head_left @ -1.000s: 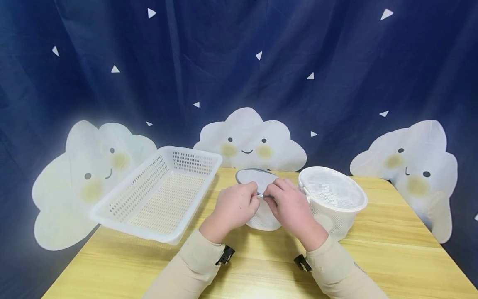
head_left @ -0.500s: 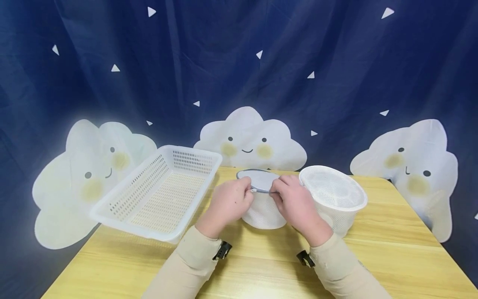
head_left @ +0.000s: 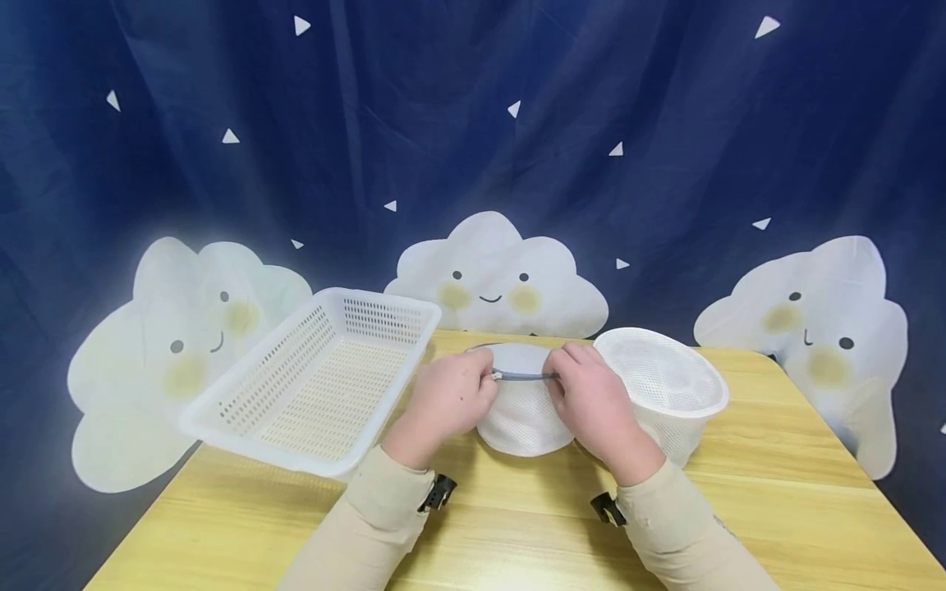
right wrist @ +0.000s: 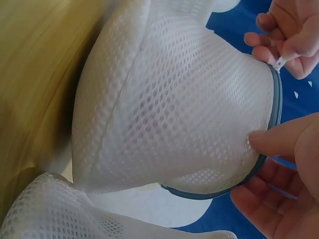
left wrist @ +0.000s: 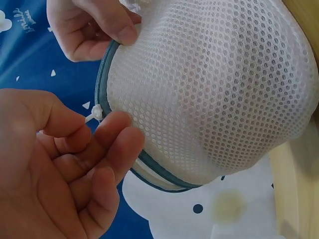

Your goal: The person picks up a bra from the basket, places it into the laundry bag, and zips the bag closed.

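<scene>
A round white mesh laundry bag (head_left: 523, 419) with a blue-grey zip (left wrist: 102, 82) around its top stands on the table between the hands. My left hand (head_left: 451, 396) pinches the small white zip pull (left wrist: 96, 113) between thumb and forefinger. On the other side, my right hand (head_left: 594, 400) grips the zipped rim, its thumb lying on the mesh and its fingers behind the edge in the right wrist view. Part of the zip runs with its edges parted in the left wrist view. In the head view the hands cover both sides of the rim.
A second white mesh bag (head_left: 683, 435), round and upright, stands just right of my right hand. To the left is a white plastic basket (head_left: 336, 468) with slotted walls. Both are on the wooden table (head_left: 510, 533), and a dark blue curtain (head_left: 473, 98) hangs behind it.
My hands have moved apart along the rim. The left hand has gone left with the zip pull, and the right hand slightly right. More of the bag's front now shows between them.
</scene>
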`<state>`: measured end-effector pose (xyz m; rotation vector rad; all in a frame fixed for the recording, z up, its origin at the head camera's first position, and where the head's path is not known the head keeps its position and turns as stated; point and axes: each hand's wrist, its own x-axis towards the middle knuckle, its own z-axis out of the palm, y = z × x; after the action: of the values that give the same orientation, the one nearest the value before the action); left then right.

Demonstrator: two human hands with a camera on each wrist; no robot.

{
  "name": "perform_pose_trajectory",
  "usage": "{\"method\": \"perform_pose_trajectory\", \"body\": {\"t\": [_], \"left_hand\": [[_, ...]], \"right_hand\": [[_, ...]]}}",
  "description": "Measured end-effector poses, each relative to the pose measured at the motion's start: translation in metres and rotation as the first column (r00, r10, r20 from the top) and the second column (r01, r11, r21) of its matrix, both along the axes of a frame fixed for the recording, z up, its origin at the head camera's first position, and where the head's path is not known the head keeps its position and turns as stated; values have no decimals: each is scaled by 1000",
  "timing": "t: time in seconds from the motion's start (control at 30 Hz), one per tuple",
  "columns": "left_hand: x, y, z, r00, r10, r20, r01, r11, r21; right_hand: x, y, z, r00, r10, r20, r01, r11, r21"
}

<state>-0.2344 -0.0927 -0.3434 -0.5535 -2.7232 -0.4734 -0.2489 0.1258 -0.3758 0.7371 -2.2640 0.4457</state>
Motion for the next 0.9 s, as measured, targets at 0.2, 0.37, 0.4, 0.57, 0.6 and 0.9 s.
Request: {"method": "perform_pose_trajectory", "body": {"t": [0.2,0.37,0.4,0.57,0.6,0.9], "left_hand": [[3,2,1,999,-46,-23,46,999,6],[6,6,2,997,-65,-37,65,998,-5],[7,7,2,997,-68,-36,68,998,-6],[8,12,-2,995,-88,-50,88,996,-8],[8,12,-3,994,-92,-57,92,996,-8],[8,16,-7,979,-146,-139,144,989,-21]], "right_hand": [[3,-5,1,1000,-8,12,8,1000,12],[7,-9,1,1000,1,-22,-1,1000,28],[7,-9,1,1000,4,-28,-3,999,34],[11,-13,0,999,25,-43,-22,998,54],[11,-14,0,999,28,-45,-26,998,54],[13,-18,-3,994,56,-92,-54,998,21]]}}
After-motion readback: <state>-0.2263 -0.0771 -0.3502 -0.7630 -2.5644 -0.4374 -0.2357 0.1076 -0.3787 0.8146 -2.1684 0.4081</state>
